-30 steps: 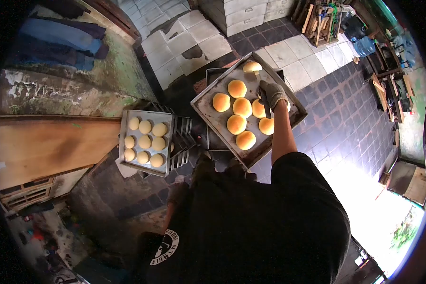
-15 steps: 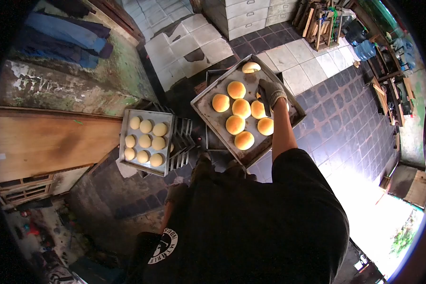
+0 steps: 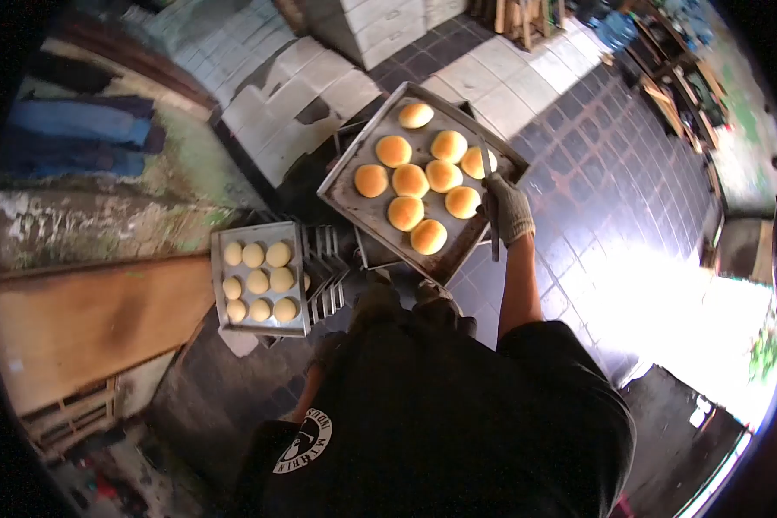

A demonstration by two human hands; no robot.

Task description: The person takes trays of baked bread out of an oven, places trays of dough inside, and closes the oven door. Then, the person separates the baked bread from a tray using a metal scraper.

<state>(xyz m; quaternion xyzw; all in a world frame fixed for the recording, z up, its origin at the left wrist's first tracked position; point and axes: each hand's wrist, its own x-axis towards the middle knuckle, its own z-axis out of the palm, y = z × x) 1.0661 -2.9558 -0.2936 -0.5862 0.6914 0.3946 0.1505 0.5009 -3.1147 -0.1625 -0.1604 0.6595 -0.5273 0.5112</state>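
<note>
My right hand [image 3: 508,209], in a knitted glove, is closed around a long thin tool [image 3: 488,164] at the right edge of a worn metal tray [image 3: 470,240]. The tool's upper end lies against a golden bun [image 3: 476,162]. Several more browned buns [image 3: 410,181] rest on this tray. My left hand [image 3: 324,350] hangs low beside my body, dark and partly hidden, so its fingers cannot be made out. Left of it, several pale dough balls [image 3: 258,281] sit in a second tray [image 3: 217,250] on top of a stack.
Below the pale dough is a stack of metal trays [image 3: 326,272]. A wooden board [image 3: 104,324] and hanging blue cloths [image 3: 78,129] are on the left. Grey drawers [image 3: 388,30] stand beyond the trays, with wooden racks [image 3: 673,73] at the upper right.
My right hand has moved from over the browned buns to the tray's right edge, exposing buns it covered before. The tool's angle has changed, and the whole view has turned and shifted.
</note>
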